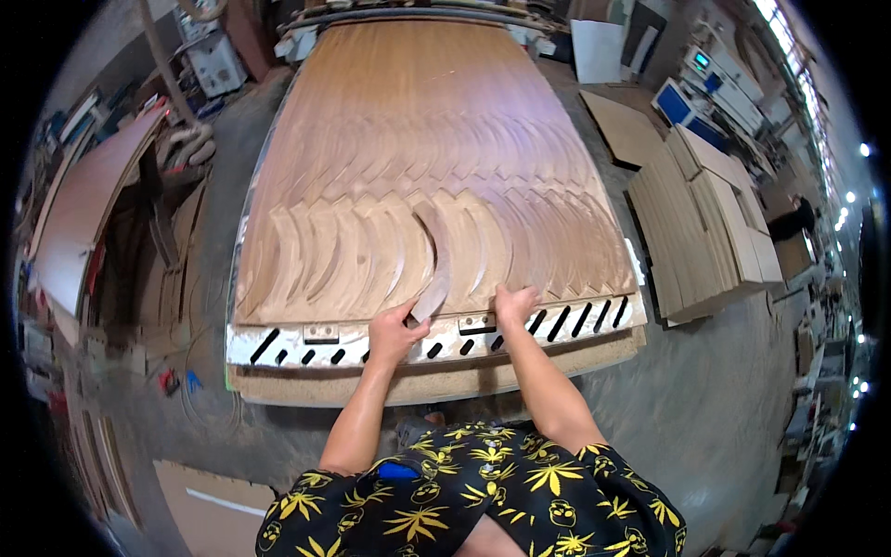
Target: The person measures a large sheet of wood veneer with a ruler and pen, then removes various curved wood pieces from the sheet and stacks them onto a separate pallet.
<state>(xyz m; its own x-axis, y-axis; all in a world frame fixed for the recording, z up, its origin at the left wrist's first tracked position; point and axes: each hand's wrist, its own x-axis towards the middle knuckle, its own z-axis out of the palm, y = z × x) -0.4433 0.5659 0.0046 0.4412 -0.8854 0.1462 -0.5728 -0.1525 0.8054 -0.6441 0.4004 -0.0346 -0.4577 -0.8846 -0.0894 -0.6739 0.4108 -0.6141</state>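
A large brown wooden sheet [418, 121] lies flat on a long machine bench [371, 345] that runs from the near edge far into the workshop. The sheet has been cut through into rows of curved, crescent-like pieces that sit nested in their outlines. In the far rows the cuts show only as thin lines and every piece looks to be in place; in the near row the pieces look paler and a little raised or loosened.

The left hand [394, 332] is closed on the near end of one curved strip [434, 265], which stands tilted up out of the sheet, its dark cut edge showing, near the middle of the near row. The right hand [515, 303] lies flat, fingers together, pressing on the near edge of the sheet just right of that strip; it grips nothing.

Judging by how things lie, the lifting-out of cut pieces is at its start: one strip is half out, and nearly the whole sheet is left to clear.

To the right of the bench, on the concrete floor [705, 390], stacks of plain rectangular boards [705, 232] lean and overlap. More panels [83, 200] stand at the left. No bin, box or tray for the cut pieces shows near the hands, so I cannot tell where removed strips are collected.
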